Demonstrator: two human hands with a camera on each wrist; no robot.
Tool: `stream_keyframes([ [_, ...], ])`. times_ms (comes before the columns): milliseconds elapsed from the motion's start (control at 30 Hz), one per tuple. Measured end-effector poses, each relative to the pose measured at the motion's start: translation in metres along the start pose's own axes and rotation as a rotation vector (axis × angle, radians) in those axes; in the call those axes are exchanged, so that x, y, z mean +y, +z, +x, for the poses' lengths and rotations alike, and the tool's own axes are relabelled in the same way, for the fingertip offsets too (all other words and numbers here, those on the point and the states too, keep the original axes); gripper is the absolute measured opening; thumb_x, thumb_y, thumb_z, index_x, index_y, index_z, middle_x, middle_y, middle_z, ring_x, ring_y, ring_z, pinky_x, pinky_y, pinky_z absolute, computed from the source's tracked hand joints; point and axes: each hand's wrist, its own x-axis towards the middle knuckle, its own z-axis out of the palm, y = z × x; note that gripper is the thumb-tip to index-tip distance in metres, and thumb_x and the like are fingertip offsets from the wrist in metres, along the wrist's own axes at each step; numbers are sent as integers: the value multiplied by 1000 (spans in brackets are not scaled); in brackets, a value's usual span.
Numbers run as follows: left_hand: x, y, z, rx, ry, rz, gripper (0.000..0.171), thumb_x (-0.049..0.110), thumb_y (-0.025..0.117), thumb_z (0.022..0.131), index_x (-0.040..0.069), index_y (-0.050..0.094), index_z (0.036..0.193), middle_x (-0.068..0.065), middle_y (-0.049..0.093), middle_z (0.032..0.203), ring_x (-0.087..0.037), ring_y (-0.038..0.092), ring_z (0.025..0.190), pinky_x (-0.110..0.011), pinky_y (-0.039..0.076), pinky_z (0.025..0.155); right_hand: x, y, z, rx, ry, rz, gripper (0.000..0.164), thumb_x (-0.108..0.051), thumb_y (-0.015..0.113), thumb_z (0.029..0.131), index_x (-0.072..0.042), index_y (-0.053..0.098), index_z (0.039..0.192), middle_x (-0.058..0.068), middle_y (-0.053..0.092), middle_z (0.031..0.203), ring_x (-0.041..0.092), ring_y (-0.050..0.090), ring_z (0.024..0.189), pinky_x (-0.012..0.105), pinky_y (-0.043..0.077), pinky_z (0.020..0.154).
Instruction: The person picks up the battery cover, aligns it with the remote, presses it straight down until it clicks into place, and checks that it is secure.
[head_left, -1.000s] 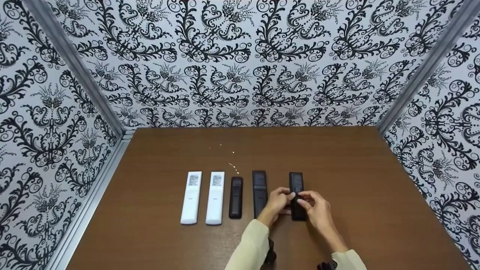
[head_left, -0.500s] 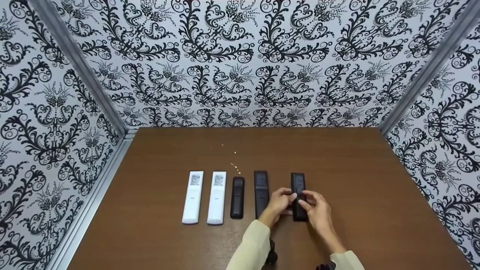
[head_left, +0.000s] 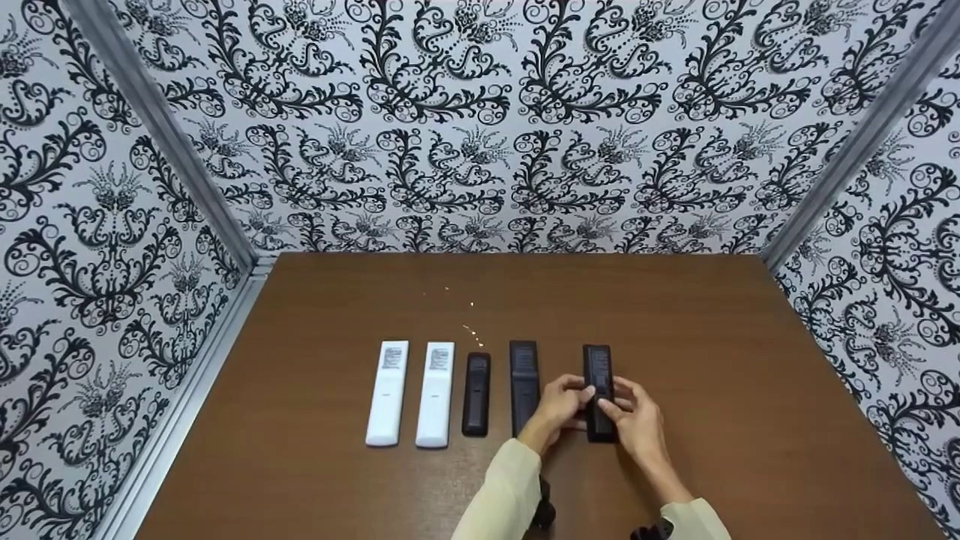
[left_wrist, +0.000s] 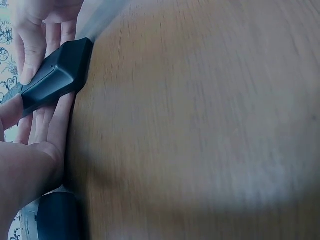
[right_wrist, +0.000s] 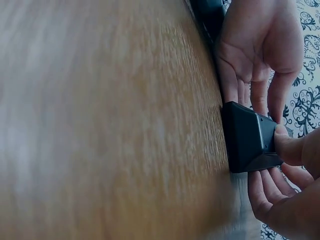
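Note:
A black remote control [head_left: 598, 364] lies back side up between both hands, at the right end of a row of remotes. My left hand [head_left: 556, 405] grips its left edge, the thumb on top and the fingers reaching beneath. From the right side my right hand [head_left: 641, 427] pinches it, thumb on the upper face and fingers at the far edge. Seen in the left wrist view, the remote's near end [left_wrist: 65, 70] is raised a little off the table. In the right wrist view, fingers of both hands go under the remote [right_wrist: 245, 135].
Left of the hands lie a dark grey remote [head_left: 523, 375], partly behind the left wrist, a smaller black remote [head_left: 475, 394] and two white remotes [head_left: 434, 397], all back side up. They rest on a brown wooden table [head_left: 712, 322] with patterned walls around it.
The right hand's index finger has slid from the remote's upper face to its right edge, and the thumb stays on top. The left hand keeps its grip. The head view has shifted slightly.

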Motion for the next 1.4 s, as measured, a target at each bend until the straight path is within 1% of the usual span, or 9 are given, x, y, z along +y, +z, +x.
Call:
stream_keyframes([
  [167, 0, 3, -1, 45, 33, 20, 26, 17, 67, 95, 4, 66, 117, -9, 72, 95, -17, 69, 80, -33, 60, 59, 2, 1, 1, 16, 5, -8, 47, -3, 69, 92, 1, 56, 137, 27, 63, 131, 39, 64, 117, 11, 46, 77],
  [267, -2, 7, -1, 103, 114, 91, 23, 14, 70, 94, 0, 69, 112, -10, 73, 91, -15, 69, 75, -29, 58, 54, 5, 2, 1, 31, 13, -11, 44, -4, 69, 93, 2, 59, 134, 27, 65, 129, 38, 65, 115, 10, 47, 76],
  [433, -3, 13, -5, 246, 333, 414, 21, 16, 75, 89, -4, 75, 97, -8, 75, 78, -10, 67, 67, -22, 53, 56, 11, 5, 0, 50, 47, 9, 38, -7, 67, 95, 5, 62, 130, 28, 67, 123, 30, 67, 107, 12, 48, 71],
  [567, -2, 14, -8, 343, 434, 615, 21, 18, 77, 88, -3, 78, 93, -9, 77, 82, -15, 70, 76, -25, 55, 65, 13, 8, 0, 55, 50, 2, 38, -10, 67, 96, 5, 62, 130, 29, 68, 118, 29, 68, 105, 10, 48, 70],
  [667, -1, 13, -9, 361, 444, 642, 17, 17, 76, 89, 0, 79, 88, -9, 77, 85, -14, 69, 78, -26, 55, 66, 12, 11, 0, 72, 29, -25, 38, -10, 68, 95, 5, 63, 129, 28, 69, 116, 33, 68, 106, 9, 47, 70],
  [833, 0, 12, -8, 364, 435, 637, 15, 16, 76, 89, 4, 79, 79, -4, 75, 76, -6, 57, 66, -23, 49, 59, 9, 13, -1, 105, 24, -69, 35, -12, 70, 94, 3, 67, 125, 27, 71, 111, 33, 68, 103, 11, 47, 70],
  [1100, 0, 10, -9, 341, 373, 648, 18, 20, 74, 91, 3, 80, 96, -9, 78, 93, -12, 69, 81, -26, 55, 67, 7, 11, 1, 74, 47, -84, 36, -13, 71, 93, 3, 67, 125, 26, 72, 111, 33, 69, 102, 14, 48, 69],
  [1200, 2, 8, -9, 313, 355, 637, 23, 21, 74, 91, 1, 78, 102, -8, 77, 91, -13, 69, 80, -26, 55, 68, 6, 9, 2, 49, 61, -90, 37, -15, 71, 93, 2, 66, 126, 25, 72, 113, 33, 69, 103, 15, 48, 70],
  [1400, 10, -14, -9, 273, 354, 554, 28, 19, 69, 95, -3, 73, 113, -6, 76, 90, -8, 64, 76, -24, 55, 69, 3, -2, 4, -12, 68, -103, 42, -25, 67, 97, 2, 64, 129, 24, 69, 122, 32, 67, 107, 18, 49, 74],
])
